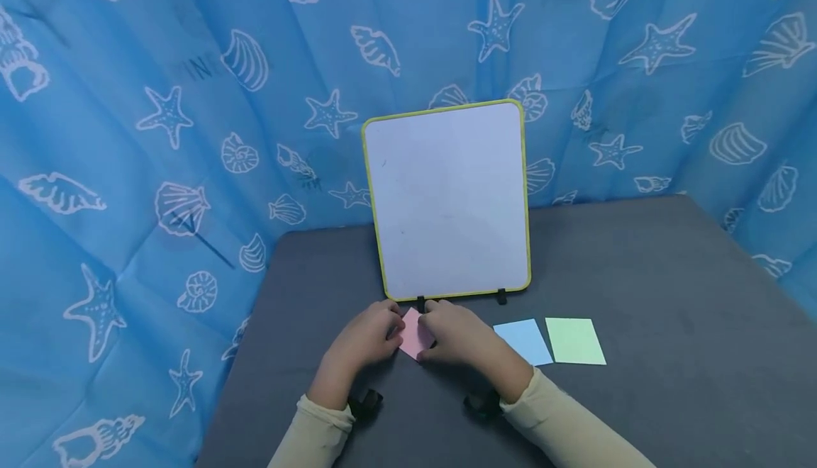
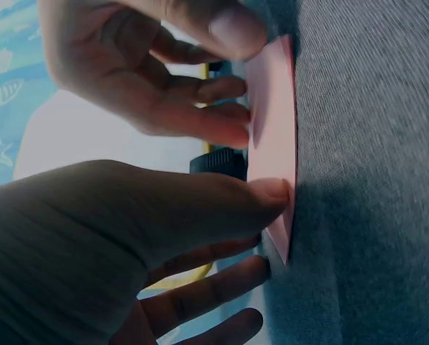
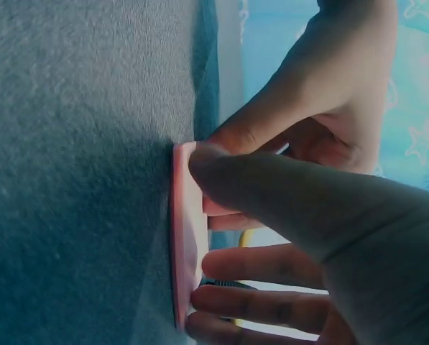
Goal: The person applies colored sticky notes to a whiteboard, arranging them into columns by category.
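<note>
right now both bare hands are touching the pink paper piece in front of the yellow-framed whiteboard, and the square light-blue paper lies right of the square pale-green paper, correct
Not quite: the square light-blue paper lies left of the square pale-green paper, as the head view shows. The rest stands.

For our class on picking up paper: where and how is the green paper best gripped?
Probably pinch the green paper by its right edge, coming from the right: it lies flat, and the blue paper sits close beside its left edge.
</note>
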A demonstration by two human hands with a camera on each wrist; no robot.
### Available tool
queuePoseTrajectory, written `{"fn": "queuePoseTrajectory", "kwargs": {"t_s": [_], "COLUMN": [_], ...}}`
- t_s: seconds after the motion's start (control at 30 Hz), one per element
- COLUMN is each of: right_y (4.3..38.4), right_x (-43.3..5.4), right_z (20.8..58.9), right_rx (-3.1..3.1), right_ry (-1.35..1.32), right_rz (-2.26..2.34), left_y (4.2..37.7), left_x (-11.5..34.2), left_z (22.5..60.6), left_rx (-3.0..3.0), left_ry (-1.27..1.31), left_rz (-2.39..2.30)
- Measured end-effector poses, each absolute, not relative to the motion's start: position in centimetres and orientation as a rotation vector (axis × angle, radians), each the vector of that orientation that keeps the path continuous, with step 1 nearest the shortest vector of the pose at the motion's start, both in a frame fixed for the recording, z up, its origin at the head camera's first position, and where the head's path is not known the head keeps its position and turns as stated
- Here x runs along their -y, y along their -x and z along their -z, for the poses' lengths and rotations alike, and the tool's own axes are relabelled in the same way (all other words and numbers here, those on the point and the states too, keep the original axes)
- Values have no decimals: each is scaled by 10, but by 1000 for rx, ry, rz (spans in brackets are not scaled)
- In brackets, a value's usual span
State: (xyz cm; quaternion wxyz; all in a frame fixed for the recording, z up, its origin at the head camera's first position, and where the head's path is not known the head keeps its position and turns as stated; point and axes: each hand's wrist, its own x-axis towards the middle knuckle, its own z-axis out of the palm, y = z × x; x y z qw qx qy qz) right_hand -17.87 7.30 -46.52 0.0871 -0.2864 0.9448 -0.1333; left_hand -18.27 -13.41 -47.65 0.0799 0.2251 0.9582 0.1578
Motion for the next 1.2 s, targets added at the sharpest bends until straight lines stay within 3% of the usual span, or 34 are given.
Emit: {"fn": "queuePoseTrajectory", "kwargs": {"t_s": [0.37,0.83,1.2], "right_y": [160,169,177], "right_x": [-56,-73,-86], "right_z": [475,463,457], "right_rx": [-2882,-2792,-2707], "right_ry": [874,916,930], "right_rz": [279,320,392], "left_y": [172,177,180], "left_x": [143,142,137], "left_z": [479,473,472], "left_rx": [-2760,-2634,-2658], "left_ry": [-616,-774,-755], "left_rz": [-619,-755,-622]}}
